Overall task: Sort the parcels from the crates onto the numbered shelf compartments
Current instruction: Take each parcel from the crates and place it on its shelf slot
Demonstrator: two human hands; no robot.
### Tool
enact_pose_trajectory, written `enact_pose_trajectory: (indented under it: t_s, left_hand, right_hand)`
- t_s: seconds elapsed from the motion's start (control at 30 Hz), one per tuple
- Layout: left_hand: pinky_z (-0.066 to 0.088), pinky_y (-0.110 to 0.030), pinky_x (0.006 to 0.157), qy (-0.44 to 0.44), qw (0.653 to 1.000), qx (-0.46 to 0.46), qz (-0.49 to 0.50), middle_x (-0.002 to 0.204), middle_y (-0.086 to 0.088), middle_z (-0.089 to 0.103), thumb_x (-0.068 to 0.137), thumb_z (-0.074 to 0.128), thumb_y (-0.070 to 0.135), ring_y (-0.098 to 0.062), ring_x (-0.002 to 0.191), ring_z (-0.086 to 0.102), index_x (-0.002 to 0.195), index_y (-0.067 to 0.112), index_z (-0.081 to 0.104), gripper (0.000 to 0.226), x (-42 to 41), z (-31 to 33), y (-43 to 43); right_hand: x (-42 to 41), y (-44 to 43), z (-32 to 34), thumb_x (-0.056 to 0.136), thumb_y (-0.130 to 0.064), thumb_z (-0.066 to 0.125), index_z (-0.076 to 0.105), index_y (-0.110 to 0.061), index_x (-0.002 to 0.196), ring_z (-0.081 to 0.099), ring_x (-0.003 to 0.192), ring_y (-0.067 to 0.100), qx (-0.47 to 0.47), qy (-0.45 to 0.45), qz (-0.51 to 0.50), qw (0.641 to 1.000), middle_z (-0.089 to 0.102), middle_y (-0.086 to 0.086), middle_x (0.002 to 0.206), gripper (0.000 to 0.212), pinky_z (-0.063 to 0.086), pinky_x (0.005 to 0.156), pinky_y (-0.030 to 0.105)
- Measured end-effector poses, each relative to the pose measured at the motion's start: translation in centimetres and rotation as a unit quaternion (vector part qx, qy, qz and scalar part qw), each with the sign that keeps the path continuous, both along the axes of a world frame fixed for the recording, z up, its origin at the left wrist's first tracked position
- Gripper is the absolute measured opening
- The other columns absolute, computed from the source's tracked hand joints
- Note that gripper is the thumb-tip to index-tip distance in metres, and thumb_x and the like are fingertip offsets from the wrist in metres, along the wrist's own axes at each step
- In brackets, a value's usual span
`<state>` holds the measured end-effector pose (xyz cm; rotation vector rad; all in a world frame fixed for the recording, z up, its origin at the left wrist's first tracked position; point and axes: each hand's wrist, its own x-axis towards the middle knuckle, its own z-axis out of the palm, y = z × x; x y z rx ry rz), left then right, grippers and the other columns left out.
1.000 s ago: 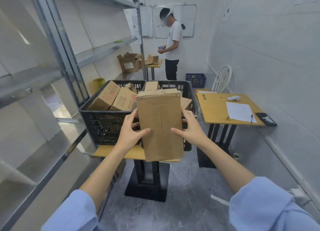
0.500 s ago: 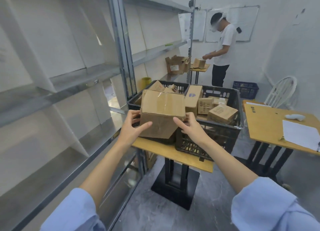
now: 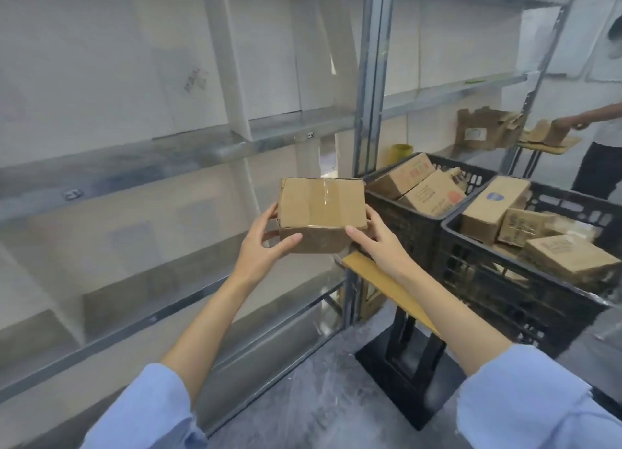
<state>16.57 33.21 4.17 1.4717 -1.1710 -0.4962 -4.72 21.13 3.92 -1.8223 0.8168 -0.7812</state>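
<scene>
Rectangular corrugated-cardboard parcel point(image 3: 321, 209), sealed along its top with glossy clear tape, held in the air before the metal shelf point(image 3: 168, 152) and left of 2 black lattice plastic crates point(image 3: 505, 280). Left hand point(image 3: 266, 246) and right hand point(image 3: 377, 243) clasp its ends, thumbs on the near face and fingers point(image 3: 269, 216) curled behind. Print on the crated boxes point(image 3: 491, 209) is blurred; 1 bears a round blue mark.

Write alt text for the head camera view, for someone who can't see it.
Two bare hands hold a taped cardboard parcel in front of a metal shelf unit, the left hand gripping its left side and the right hand its right. To the right, two black crates of more parcels sit on a small wooden table.
</scene>
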Motion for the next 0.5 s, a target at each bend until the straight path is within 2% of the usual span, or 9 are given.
enact_pose_trajectory:
  t_s: [0.03,0.1,0.17,0.23,0.3,0.37,0.43,0.5]
  left_hand:
    - [0.039,-0.015,0.089,-0.004,1.000,0.001,0.015,0.139,0.023,0.046,0.074,0.075,0.057,0.008,0.118,0.049,0.145,0.040,0.038,0.083,0.2,0.0,1.2]
    - [0.038,-0.016,0.091,-0.008,0.999,0.001,0.045,0.134,0.029,0.049,0.074,0.075,0.057,0.011,0.117,0.049,0.141,0.041,0.042,0.076,0.5,-0.1,3.5]
    - [0.039,-0.017,0.092,-0.005,0.997,0.001,0.074,0.135,0.026,0.051,0.072,0.073,0.059,0.014,0.113,0.050,0.138,0.041,0.044,0.075,0.6,-0.2,5.9]
    - [0.041,-0.020,0.094,0.000,0.995,0.006,0.097,0.136,0.020,0.052,0.070,0.074,0.059,0.009,0.115,0.052,0.136,0.040,0.044,0.074,0.6,-0.4,8.1]
    - [0.042,-0.020,0.092,0.009,0.993,0.009,0.119,0.134,0.021,0.053,0.072,0.079,0.052,0.004,0.116,0.053,0.131,0.040,0.045,0.069,0.7,-0.6,10.2]
    - [0.045,-0.014,0.086,0.014,0.990,0.003,0.142,0.129,0.025,0.053,0.073,0.082,0.043,0.001,0.115,0.055,0.125,0.038,0.046,0.064,0.6,-0.5,12.1]
    - [0.046,-0.010,0.083,0.010,0.987,-0.005,0.157,0.129,0.021,0.052,0.075,0.082,0.033,-0.002,0.114,0.057,0.128,0.034,0.044,0.065,0.4,-0.3,13.8]
    - [0.046,-0.008,0.086,0.005,0.987,-0.014,0.159,0.131,0.018,0.050,0.077,0.082,0.021,0.006,0.116,0.054,0.139,0.031,0.040,0.075,0.0,-0.4,15.4]
  right_hand:
    - [0.6,0.4,-0.2,0.093,-0.050,0.059,0.022,-0.035,0.155,0.049,0.124,0.001,-0.009,0.005,0.017,1.000,0.048,-0.013,0.143,0.074,0.037,0.107,0.029]
    - [1.6,1.2,-0.9,0.093,-0.047,0.061,0.020,-0.034,0.155,0.041,0.135,0.010,-0.014,0.011,0.052,0.999,0.042,-0.008,0.152,0.076,0.031,0.112,0.036]
    - [2.5,2.2,-1.4,0.092,-0.044,0.064,0.018,-0.034,0.155,0.039,0.136,0.009,-0.009,0.013,0.083,0.996,0.039,-0.009,0.153,0.079,0.031,0.112,0.036]
    - [3.3,3.5,-1.8,0.091,-0.040,0.069,0.016,-0.035,0.154,0.044,0.126,-0.002,-0.001,0.007,0.112,0.994,0.039,-0.012,0.149,0.082,0.036,0.104,0.023]
    - [4.0,4.9,-2.0,0.089,-0.033,0.072,0.016,-0.038,0.148,0.046,0.118,-0.006,0.003,-0.002,0.135,0.991,0.037,-0.013,0.143,0.082,0.038,0.087,0.009]
    - [4.4,6.1,-2.2,0.087,-0.024,0.075,0.017,-0.042,0.142,0.046,0.121,0.003,-0.011,-0.019,0.146,0.989,0.035,-0.013,0.142,0.082,0.041,0.077,0.004]
    - [4.8,7.2,-1.9,0.085,-0.017,0.076,0.017,-0.045,0.137,0.043,0.125,0.009,-0.024,-0.037,0.161,0.986,0.033,-0.015,0.140,0.083,0.044,0.074,0.001]
    - [5.1,8.4,-1.6,0.085,-0.012,0.075,0.015,-0.048,0.139,0.044,0.121,0.004,-0.024,-0.038,0.182,0.982,0.032,-0.022,0.137,0.089,0.044,0.073,0.000]
